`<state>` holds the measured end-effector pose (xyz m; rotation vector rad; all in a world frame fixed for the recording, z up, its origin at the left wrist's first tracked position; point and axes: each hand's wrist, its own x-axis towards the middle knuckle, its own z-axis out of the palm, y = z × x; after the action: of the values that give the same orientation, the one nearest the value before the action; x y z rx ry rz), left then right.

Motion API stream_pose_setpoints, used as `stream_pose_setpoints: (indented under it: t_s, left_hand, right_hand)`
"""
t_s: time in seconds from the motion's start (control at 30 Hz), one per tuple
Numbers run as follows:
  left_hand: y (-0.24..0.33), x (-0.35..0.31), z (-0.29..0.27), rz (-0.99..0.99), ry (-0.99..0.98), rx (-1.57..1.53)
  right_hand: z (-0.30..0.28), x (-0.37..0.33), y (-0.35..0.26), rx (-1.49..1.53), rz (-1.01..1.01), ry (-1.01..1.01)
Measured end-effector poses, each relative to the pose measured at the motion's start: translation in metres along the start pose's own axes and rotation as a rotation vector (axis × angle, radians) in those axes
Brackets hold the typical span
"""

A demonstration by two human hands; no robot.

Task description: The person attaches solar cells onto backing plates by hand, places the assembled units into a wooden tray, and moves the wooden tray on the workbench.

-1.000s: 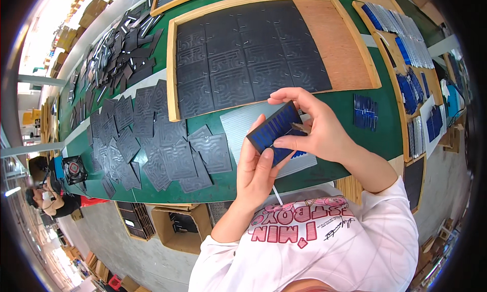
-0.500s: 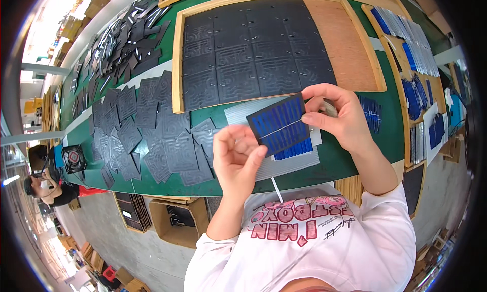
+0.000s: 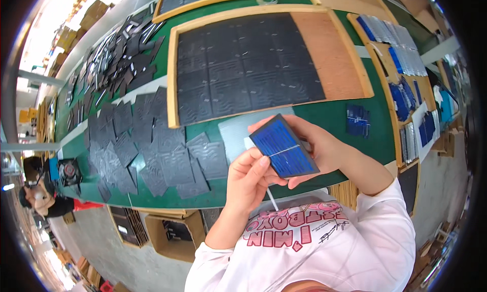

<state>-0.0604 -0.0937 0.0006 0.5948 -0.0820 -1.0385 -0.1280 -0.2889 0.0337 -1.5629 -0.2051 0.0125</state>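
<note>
A small solar panel (image 3: 284,149), blue with a dark border and a pale line across its middle, is held tilted above the near edge of the green table. My left hand (image 3: 247,178) pinches its left edge between thumb and fingers. Behind it and round its right side, my right hand (image 3: 319,145) supports it, with part of the fingers hidden by the panel. Beneath the hands lies a grey ribbed sheet (image 3: 234,135), largely covered from sight. To the right, a few blue solar cell pieces (image 3: 357,121) rest on the table.
A wood-framed tray (image 3: 173,79) with rows of black square panels stands beyond my hands. Loose black squares (image 3: 165,162) and a heap of dark strips (image 3: 122,59) spread leftward. At right is a wooden tray (image 3: 389,114) of blue cells. A cardboard box (image 3: 170,236) sits below the table.
The panel has come lower and turned steeper. My right hand has moved from pinching its upper right corner to behind it; my left thumb now presses its left edge.
</note>
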Motion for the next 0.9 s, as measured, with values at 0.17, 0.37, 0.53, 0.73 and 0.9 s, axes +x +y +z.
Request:
stream_pose_setpoints:
  t_s: [0.17,0.37,0.53,0.73,0.9]
  left_hand:
    - [0.006,-0.004,-0.009,0.130,-0.102,0.217]
    - [0.005,-0.016,-0.003,0.101,-0.123,0.251]
    - [0.006,-0.031,-0.011,0.071,-0.075,0.272]
    - [0.015,-0.053,-0.022,0.109,0.043,0.327]
    - [0.020,-0.067,-0.027,0.123,-0.011,0.392]
  right_hand:
    - [-0.093,0.023,-0.008,-0.621,-0.015,0.356]
    - [-0.262,0.044,0.035,-1.095,0.147,0.526]
    - [-0.300,0.055,0.047,-1.041,0.223,0.512]
    - [-0.294,0.055,0.055,-0.981,0.116,0.539]
    - [-0.293,0.062,0.061,-0.872,0.222,0.579]
